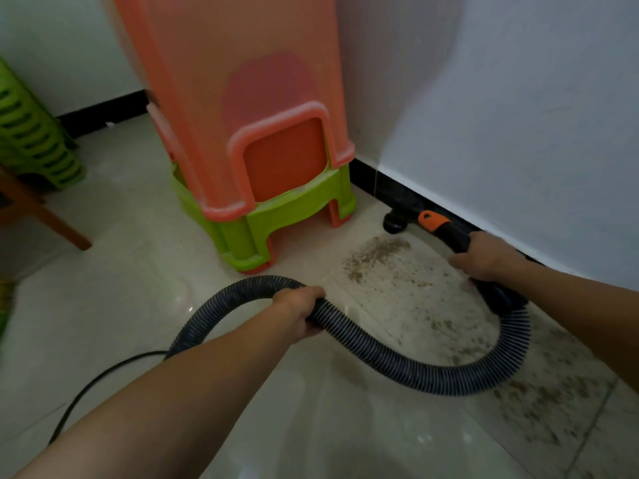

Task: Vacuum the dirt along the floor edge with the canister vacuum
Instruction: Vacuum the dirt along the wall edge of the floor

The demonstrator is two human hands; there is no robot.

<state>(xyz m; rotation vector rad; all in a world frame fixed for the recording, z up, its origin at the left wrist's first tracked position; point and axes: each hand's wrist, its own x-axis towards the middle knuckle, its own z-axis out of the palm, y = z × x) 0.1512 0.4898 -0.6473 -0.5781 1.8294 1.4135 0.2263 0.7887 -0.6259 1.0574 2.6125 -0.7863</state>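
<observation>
Brown grit [377, 257] lies on pale floor tiles [138, 271] beside the black skirting [366, 178], with the vacuum nozzle [394, 224] near the corner. The right hand [484, 259] clasps the wand [454, 236] and the left hand [301, 305] wraps the ribbed hose [380, 357]. A slow pull back along the wall [518, 133], slack lifted off the dirt, should work best. Stacked plastic stools [262, 188] crowd the corner.

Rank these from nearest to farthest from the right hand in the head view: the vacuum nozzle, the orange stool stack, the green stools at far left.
1. Vacuum nozzle, just ahead of the right hand.
2. Orange stool stack, in the corner.
3. Green stools, far left edge.
</observation>
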